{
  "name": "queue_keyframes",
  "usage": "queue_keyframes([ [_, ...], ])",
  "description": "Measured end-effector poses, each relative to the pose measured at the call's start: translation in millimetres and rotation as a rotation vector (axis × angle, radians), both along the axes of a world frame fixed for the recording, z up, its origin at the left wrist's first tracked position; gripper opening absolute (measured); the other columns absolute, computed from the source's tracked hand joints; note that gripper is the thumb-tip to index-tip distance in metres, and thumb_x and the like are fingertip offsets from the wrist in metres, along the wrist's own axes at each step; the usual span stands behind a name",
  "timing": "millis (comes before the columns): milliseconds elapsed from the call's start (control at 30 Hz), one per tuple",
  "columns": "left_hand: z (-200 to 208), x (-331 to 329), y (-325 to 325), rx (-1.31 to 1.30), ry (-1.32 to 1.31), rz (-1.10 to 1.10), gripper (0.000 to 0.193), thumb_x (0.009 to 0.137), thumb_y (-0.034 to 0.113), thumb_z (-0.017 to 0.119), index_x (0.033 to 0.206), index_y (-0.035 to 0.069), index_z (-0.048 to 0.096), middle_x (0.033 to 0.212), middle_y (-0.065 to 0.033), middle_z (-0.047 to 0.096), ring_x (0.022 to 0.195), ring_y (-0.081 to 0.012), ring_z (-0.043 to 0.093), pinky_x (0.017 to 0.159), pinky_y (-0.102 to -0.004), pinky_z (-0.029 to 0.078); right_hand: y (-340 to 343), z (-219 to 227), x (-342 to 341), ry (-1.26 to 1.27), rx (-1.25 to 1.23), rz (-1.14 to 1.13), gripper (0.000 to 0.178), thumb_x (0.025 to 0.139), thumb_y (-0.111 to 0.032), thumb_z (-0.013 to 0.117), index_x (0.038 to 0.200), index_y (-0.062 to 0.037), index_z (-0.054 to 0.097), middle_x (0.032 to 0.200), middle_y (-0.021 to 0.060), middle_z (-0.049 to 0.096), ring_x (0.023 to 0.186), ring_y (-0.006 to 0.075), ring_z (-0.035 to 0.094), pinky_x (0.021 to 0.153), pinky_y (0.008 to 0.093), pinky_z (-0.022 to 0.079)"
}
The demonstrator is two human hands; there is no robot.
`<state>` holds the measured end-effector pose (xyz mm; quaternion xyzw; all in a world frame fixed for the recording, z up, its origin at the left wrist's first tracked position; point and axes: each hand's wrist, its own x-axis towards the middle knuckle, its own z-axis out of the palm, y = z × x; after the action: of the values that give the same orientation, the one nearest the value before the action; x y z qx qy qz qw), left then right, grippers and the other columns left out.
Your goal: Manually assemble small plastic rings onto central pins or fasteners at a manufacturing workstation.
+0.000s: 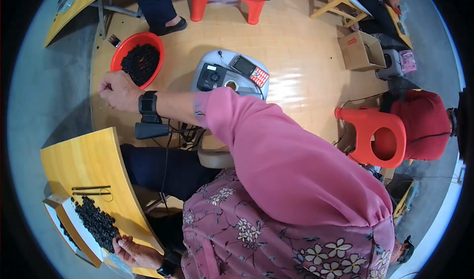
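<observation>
- As the head view shows, the right hand [120,92] is stretched out beside the rim of a red basin [117,56], with its fingers curled; whether they grasp anything or touch the rim, I cannot tell.
- Within the basin's walls lies a heap of small black parts [140,64].
- The left hand [132,252] is at one end of a black pile [96,224], thumb and fingers bent close together by the outermost pieces; I cannot tell whether one is pinched between them.
- That pile lies on the yellow wooden table [89,155], between its near edge and an open tan-edged box [79,239] at its far edge.
- Two slim dark sticks [91,187] lie just beyond the pile's other end.
- Black wristbands [149,107] circle both wrists.
- Past the outstretched forearm, a grey stool [205,61] carries a black device [211,76] by its left edge and a red-keyed phone [249,71] by its right edge.
</observation>
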<state>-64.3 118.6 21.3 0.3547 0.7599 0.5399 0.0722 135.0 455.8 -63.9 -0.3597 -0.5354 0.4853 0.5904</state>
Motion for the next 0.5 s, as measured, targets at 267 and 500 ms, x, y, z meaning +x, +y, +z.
queue_keyframes([
  [267, -2, 34, -26, 0.134, -0.526, -0.327, 0.027, 0.097, 0.017, 0.062, 0.119, 0.002, 0.059, 0.108, -0.0096, 0.062, 0.095, -0.0178, 0.060, 0.087, -0.0325, 0.050, -153, 103, -38, -0.047, 0.620, 0.510, 0.010, 0.076, -0.012, 0.065, 0.079, -0.0026, 0.064, 0.074, 0.0133, 0.062, 0.078, 0.0316, 0.061, 0.070, 0.0411, 0.050],
  [500, -17, 24, -94, 0.129, -0.708, -0.095, 0.042, 0.087, 0.021, 0.074, 0.119, 0.002, 0.054, 0.113, -0.0071, 0.061, 0.105, -0.0189, 0.060, 0.095, -0.0339, 0.048, -229, 105, -38, 0.025, 0.412, 1.244, 0.016, 0.079, -0.007, 0.068, 0.091, 0.0008, 0.060, 0.082, 0.0127, 0.061, 0.078, 0.0283, 0.066, 0.069, 0.0351, 0.055],
])
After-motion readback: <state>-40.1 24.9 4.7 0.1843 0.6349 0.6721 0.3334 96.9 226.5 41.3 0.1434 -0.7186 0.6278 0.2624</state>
